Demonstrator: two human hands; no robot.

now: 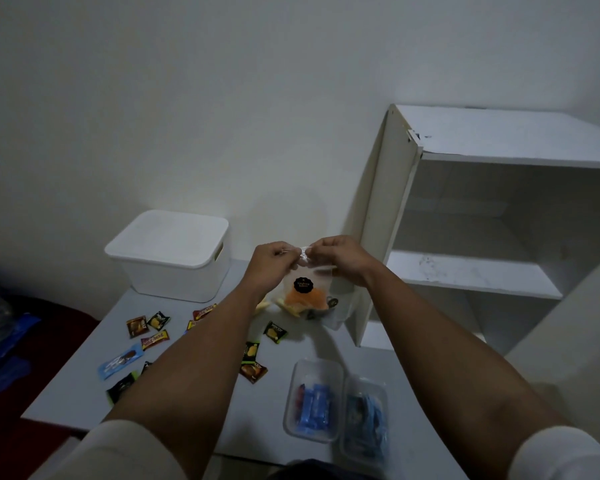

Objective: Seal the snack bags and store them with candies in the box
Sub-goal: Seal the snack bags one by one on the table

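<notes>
**Pinching the snack bag's top strip closed above the table**

Taking the lidded white storage box (168, 252) as the landmark: it sits at the far left of the grey table (201, 403), its lid on. In front of it and to its right, loose wrapped candies (155, 339) lie scattered; I count about 11, though the forearms hide part of the spread, so the number may be higher.

Right of the box, both hands are raised off the table. The left hand (269, 268) pinches the top edge of the clear snack bag (305, 289) between thumb and fingers; the right hand (340, 259) pinches the same edge just beside it. 1 bag is in hand, with orange pieces in its bottom and a dark round label. At least 1 more bag seems to lie beneath it; I cannot tell how many.

To seal well, I judge the strip should be kept straight and level, with the pinch running from 1 end to the other, air pushed out first

Further right and nearer than the box stand 2 clear plastic tubs (314, 400) of blue sachets. A white shelf unit (482, 216) stands far right
</notes>
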